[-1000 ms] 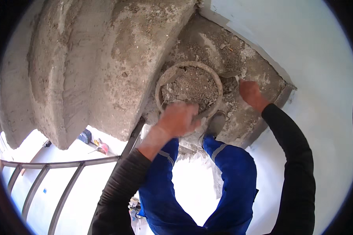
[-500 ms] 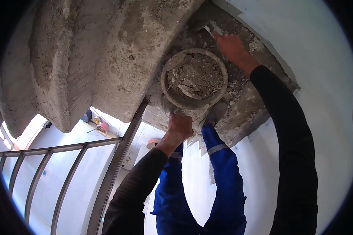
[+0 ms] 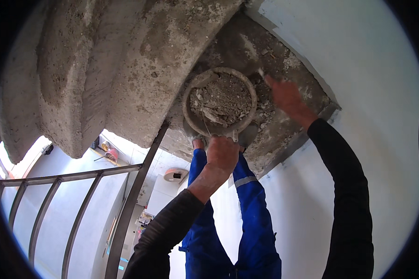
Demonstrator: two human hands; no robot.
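A round bucket (image 3: 187, 114) stands by my feet on the concrete landing, filled with grey rubble (image 3: 228, 100). My left hand (image 3: 222, 152) is closed in a fist at its near side, gripping the thin wire bucket handle (image 3: 206, 122). To the right of the bucket, my right hand (image 3: 287, 96) is closed around a trowel (image 3: 261, 72). Motion smears that hand and tool, and the blade is hard to make out against the dark landing.
Rough concrete steps (image 3: 139, 83) rise on the left. A metal railing (image 3: 74, 174) stands at the lower left, above a lower floor with a reddish round object (image 3: 175, 175). White wall (image 3: 358, 83) borders the landing on the right; crumbs of rubble (image 3: 267, 111) lie beside the bucket.
My right hand has drawn the trowel nearer and slightly right, from the landing's far part. My left hand has shifted slightly right and nearer. The bucket appears a little farther left and lower in view.
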